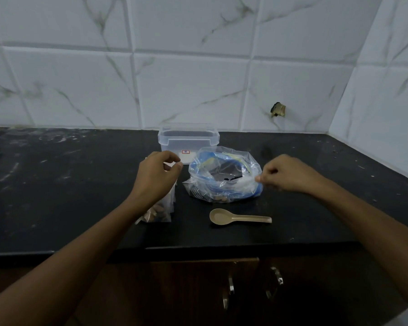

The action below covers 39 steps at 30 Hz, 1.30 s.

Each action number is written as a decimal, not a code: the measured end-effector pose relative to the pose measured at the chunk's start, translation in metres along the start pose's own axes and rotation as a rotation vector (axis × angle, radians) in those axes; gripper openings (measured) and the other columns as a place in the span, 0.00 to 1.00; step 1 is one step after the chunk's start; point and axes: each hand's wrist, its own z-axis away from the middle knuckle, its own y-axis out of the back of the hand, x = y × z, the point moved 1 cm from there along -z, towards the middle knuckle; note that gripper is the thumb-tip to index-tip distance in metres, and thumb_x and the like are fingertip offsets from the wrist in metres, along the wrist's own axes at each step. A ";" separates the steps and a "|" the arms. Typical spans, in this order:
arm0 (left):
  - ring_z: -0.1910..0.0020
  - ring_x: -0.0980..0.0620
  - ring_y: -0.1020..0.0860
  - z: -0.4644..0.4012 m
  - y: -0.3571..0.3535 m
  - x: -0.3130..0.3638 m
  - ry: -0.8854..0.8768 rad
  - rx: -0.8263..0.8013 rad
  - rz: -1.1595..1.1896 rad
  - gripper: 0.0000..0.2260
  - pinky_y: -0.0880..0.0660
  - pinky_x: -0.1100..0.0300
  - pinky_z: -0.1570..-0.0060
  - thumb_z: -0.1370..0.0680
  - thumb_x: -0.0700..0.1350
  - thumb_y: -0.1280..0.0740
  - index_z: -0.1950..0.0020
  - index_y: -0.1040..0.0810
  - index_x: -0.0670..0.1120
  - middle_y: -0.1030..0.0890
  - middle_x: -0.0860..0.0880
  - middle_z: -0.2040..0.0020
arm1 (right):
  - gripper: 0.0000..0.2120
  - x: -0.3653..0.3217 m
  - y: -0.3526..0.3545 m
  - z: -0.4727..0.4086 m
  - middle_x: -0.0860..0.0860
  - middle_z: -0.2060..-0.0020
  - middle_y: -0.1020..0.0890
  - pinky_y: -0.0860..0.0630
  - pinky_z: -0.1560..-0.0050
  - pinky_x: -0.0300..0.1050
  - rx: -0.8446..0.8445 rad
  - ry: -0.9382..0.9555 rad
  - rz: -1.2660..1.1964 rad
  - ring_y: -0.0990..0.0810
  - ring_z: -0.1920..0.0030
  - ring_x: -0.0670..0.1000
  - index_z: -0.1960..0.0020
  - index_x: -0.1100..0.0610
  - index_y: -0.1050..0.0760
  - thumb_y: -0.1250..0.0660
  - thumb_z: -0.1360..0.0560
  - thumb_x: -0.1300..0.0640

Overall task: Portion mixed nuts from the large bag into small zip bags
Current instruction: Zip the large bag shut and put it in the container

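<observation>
Upright, small zip bag [161, 208] pinched by left hand [154, 177] (right hand [284, 174] pinches large bag [222, 177]).

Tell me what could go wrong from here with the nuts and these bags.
The small bag already holds nuts and the left hand pinches only its top edge, so it might tip and spill if the grip slips.
The big bag stands open with the right hand pinching its rim; a tug could drag it over.
The spoon lies close to the counter edge, where an arm might knock it off.
</observation>
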 end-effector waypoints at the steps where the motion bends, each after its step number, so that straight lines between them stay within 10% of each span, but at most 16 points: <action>1: 0.54 0.58 0.23 -0.005 -0.001 0.002 0.022 -0.012 -0.006 0.09 0.31 0.68 0.58 0.21 0.47 0.34 0.44 0.19 0.47 0.20 0.52 0.48 | 0.14 -0.001 0.005 -0.005 0.50 0.68 0.19 0.28 0.66 0.40 0.089 -0.037 -0.027 0.23 0.69 0.45 0.65 0.56 0.21 0.32 0.24 0.49; 6: 0.63 0.48 0.16 -0.031 -0.013 0.016 0.250 -0.149 0.093 0.15 0.17 0.52 0.56 0.20 0.50 0.36 0.51 0.19 0.38 0.16 0.43 0.60 | 0.20 -0.007 0.004 -0.038 0.55 0.69 0.19 0.22 0.64 0.44 0.205 -0.258 -0.080 0.20 0.70 0.53 0.62 0.60 0.23 0.34 0.25 0.43; 12: 0.69 0.48 0.20 -0.045 -0.027 0.028 0.553 -0.373 0.244 0.17 0.25 0.62 0.79 0.21 0.50 0.32 0.45 0.27 0.36 0.20 0.39 0.59 | 0.16 -0.011 -0.022 -0.062 0.57 0.63 0.18 0.20 0.61 0.47 0.153 -0.362 -0.054 0.19 0.66 0.55 0.57 0.61 0.24 0.27 0.30 0.48; 19: 0.55 0.43 0.19 -0.053 -0.027 0.020 0.712 -0.516 0.459 0.22 0.19 0.54 0.62 0.25 0.48 0.27 0.38 0.27 0.36 0.20 0.36 0.43 | 0.04 -0.007 -0.018 -0.065 0.58 0.60 0.20 0.17 0.62 0.50 0.092 -0.423 -0.334 0.18 0.59 0.57 0.56 0.62 0.25 0.32 0.28 0.61; 25: 0.56 0.46 0.20 -0.058 -0.027 0.025 0.716 -0.558 0.583 0.20 0.20 0.59 0.70 0.28 0.39 0.24 0.40 0.25 0.35 0.19 0.38 0.45 | 0.05 -0.009 -0.009 -0.063 0.59 0.64 0.24 0.26 0.70 0.44 0.029 -0.336 -0.436 0.23 0.65 0.55 0.61 0.62 0.27 0.33 0.27 0.68; 28: 0.69 0.51 0.28 -0.061 -0.029 0.025 0.661 -0.529 0.487 0.06 0.27 0.61 0.74 0.26 0.34 0.29 0.55 0.26 0.37 0.25 0.43 0.64 | 0.07 -0.007 -0.003 -0.062 0.58 0.67 0.26 0.31 0.71 0.43 0.030 -0.311 -0.424 0.27 0.68 0.53 0.63 0.61 0.27 0.33 0.28 0.69; 34: 0.73 0.50 0.29 -0.069 -0.015 0.022 0.483 -0.387 0.191 0.07 0.29 0.62 0.73 0.24 0.30 0.37 0.59 0.28 0.39 0.26 0.42 0.68 | 0.08 0.000 0.010 -0.054 0.58 0.52 0.21 0.26 0.57 0.48 0.236 -0.296 0.179 0.21 0.52 0.61 0.50 0.57 0.27 0.33 0.27 0.56; 39: 0.70 0.45 0.18 -0.064 -0.012 0.029 0.610 -0.453 0.408 0.03 0.19 0.58 0.73 0.21 0.31 0.42 0.51 0.31 0.37 0.21 0.36 0.57 | 0.12 0.003 0.014 -0.050 0.62 0.49 0.19 0.18 0.58 0.52 -0.100 -0.416 -0.596 0.17 0.54 0.59 0.45 0.63 0.26 0.32 0.25 0.58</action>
